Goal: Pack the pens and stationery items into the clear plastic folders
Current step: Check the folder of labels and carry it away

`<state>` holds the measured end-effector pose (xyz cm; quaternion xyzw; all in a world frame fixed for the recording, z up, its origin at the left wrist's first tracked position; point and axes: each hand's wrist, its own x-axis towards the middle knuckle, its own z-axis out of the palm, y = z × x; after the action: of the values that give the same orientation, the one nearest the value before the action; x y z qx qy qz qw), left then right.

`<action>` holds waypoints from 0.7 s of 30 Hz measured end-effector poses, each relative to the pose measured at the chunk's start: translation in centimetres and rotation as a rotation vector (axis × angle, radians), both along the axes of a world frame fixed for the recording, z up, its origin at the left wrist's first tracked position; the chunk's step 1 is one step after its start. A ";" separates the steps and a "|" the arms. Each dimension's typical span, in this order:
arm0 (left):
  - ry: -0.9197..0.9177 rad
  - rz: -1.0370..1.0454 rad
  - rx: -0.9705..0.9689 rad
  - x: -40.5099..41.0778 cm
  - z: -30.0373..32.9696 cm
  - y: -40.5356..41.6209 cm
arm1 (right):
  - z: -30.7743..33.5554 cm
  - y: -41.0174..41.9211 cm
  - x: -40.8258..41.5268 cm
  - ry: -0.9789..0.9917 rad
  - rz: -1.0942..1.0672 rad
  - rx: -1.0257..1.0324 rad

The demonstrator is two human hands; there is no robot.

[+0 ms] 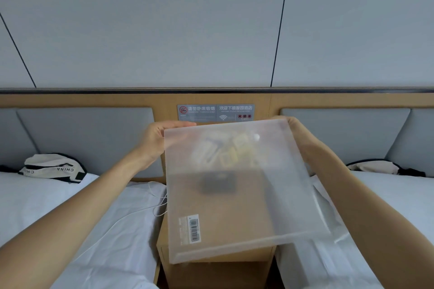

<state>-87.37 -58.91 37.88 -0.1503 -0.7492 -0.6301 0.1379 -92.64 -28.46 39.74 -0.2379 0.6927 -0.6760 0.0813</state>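
I hold a frosted clear plastic folder [246, 206] up in front of me over the wooden nightstand [218, 267]. My left hand [156, 138] grips its top left corner and my right hand [294, 124] grips its top right corner, fingers mostly hidden behind the sheet. A barcode sticker [190, 229] is near its lower left. Through the plastic, blurred yellow and white stationery items [225, 150] and a dark object [218, 183] show; whether they lie inside the folder or on the nightstand behind it I cannot tell.
Two white beds flank the nightstand, the left bed [47, 206] and the right bed [394, 195]. A white bag marked CHINA [52, 168] lies on the left bed, another bag [380, 168] on the right. A white cable [145, 209] trails over the left bed. A wall sign [215, 112] hangs behind.
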 end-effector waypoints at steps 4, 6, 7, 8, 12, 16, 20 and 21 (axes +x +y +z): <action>-0.029 0.021 0.014 -0.2 0.1 0.3 | 0.0 -0.2 -0.7 0.065 0.043 -0.113; -0.060 0.011 0.061 -0.3 0.2 0.5 | -0.3 -0.1 -1.2 0.101 0.014 -0.147; -0.074 0.013 0.075 -0.4 0.1 0.5 | -0.6 0.2 -1.7 0.112 0.017 -0.150; -0.083 0.014 0.082 -0.5 0.0 0.5 | -0.6 0.3 -1.7 0.121 0.031 -0.144; -0.059 0.009 0.058 -0.6 -0.8 0.3 | -1.7 0.6 -1.9 0.159 0.097 -0.097; -0.103 -0.007 0.072 -0.4 -1.2 0.6 | -2.1 1.2 -2.3 0.137 0.169 -0.012; -0.032 -0.068 -0.093 0.0 -0.9 0.6 | -1.9 2.2 -3.1 0.074 0.203 0.052; 0.006 -0.061 -0.183 -0.1 -0.8 0.4 | -1.8 2.6 -3.3 0.048 0.214 0.083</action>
<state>-87.50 -58.52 37.07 -0.1869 -0.7983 -0.5625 0.1066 -95.90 -25.86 37.93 -0.3230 0.6924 -0.6284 0.1463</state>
